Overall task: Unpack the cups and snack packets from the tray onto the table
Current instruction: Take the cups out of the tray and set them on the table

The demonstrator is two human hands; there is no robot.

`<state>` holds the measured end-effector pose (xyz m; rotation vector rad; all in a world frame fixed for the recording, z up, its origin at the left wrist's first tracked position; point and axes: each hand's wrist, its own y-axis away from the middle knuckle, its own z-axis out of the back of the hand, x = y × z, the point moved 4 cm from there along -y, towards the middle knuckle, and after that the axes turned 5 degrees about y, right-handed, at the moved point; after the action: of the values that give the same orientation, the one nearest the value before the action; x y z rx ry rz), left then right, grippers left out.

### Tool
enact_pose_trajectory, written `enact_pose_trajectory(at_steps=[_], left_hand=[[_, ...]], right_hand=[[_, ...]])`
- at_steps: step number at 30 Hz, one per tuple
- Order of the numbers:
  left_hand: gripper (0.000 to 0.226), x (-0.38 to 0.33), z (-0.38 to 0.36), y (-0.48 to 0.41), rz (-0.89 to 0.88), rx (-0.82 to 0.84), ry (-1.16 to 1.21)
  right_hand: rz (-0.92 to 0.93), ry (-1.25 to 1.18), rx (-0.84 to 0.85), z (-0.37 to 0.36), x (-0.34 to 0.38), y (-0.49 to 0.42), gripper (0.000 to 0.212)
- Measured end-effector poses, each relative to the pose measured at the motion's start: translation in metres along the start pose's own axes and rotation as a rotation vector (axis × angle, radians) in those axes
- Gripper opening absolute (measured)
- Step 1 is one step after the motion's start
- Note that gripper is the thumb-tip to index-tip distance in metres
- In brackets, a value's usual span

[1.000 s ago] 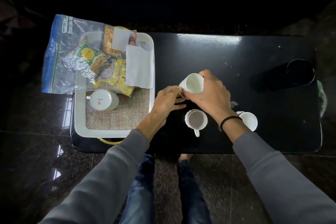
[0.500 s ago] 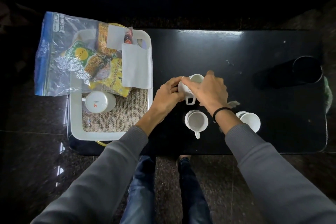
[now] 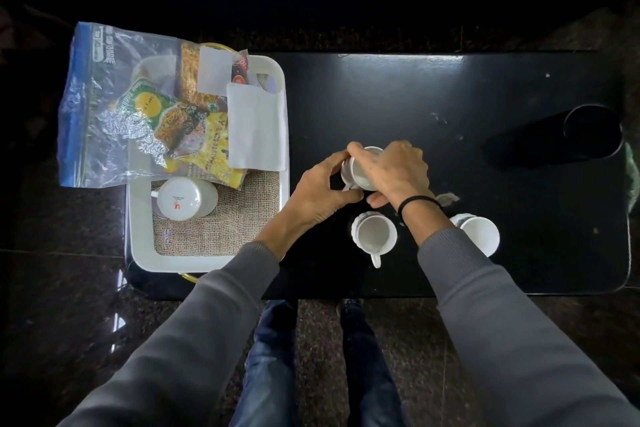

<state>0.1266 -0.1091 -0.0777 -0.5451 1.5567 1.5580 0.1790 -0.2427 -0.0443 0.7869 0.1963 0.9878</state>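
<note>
My right hand curls over the tilted cup, thumb on its far rim. My left hand grips its left side near the handle. The cup's mouth faces me, over the middle of the table. Toward the front edge stand two more: the handled cup just below my hands, and the outer cup beyond my right wrist. On the tray at the left end, an upturned cup sits near the front, with the snack packets behind it.
</note>
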Motion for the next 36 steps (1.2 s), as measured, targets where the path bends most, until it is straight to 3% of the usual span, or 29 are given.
enact_pose_trajectory(at_steps=[13,25,29,36], left_hand=[[0.076,0.007,-0.005,-0.005,-0.025,0.014,0.000],[0.075,-0.014,0.022,0.032,-0.091,-0.120,0.028],[0.055,-0.014,0.056,0.061,-0.120,-0.258,-0.013],[0.032,0.019,0.130,0.104,-0.112,-0.668,-0.435]], right_hand=[[0.077,-0.013,-0.024,-0.002,-0.016,-0.001,0.097],[0.234,0.097,-0.088,0.024,-0.019,0.042,0.050],[0.364,0.055,-0.065,0.008,0.016,0.063,0.042],[0.625,0.175,0.135,-0.065,0.096,0.092,0.034]])
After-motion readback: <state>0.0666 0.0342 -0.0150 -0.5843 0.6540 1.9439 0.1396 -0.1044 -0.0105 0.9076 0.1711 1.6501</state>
